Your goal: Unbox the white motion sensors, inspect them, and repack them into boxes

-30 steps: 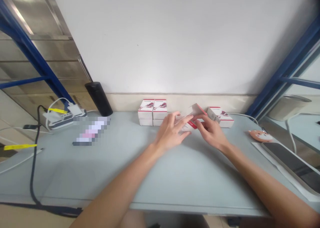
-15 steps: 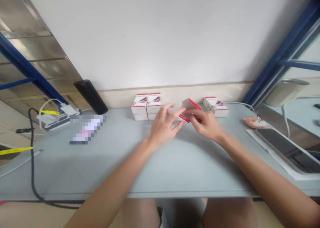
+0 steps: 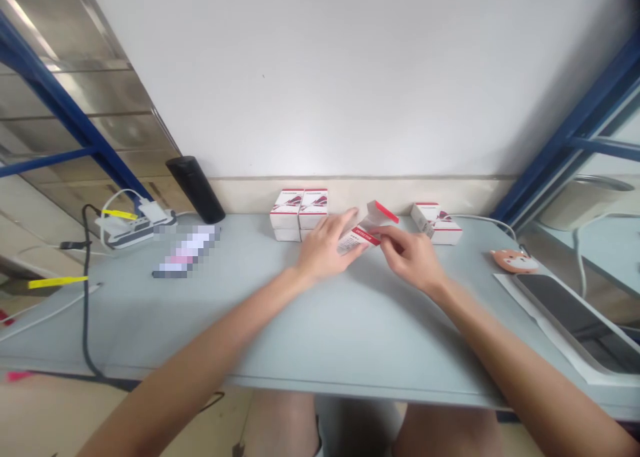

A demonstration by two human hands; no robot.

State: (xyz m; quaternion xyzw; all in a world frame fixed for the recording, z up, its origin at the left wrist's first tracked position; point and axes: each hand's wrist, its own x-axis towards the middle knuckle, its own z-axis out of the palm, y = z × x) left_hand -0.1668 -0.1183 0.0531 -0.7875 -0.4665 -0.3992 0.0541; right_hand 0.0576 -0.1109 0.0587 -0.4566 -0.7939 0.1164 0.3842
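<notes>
Fingers of the left hand (image 3: 325, 247) clamp the open carton (image 3: 364, 236) at 12 o'clock over the surface (image 3: 360, 330), ideally lightly to spare its walls, while the right hand's (image 3: 413, 253) meet its 3-o'clock edge, grip indeterminable.

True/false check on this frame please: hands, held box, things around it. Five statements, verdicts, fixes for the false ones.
1. The left hand holds a white-and-red box. True.
2. That box is fully closed. False: a flap stands open.
3. The right hand is at the same box. True.
4. The black cylinder stands right of the held box. False: it stands to the left.
5. Stacked boxes stand behind the left hand. True.
</notes>
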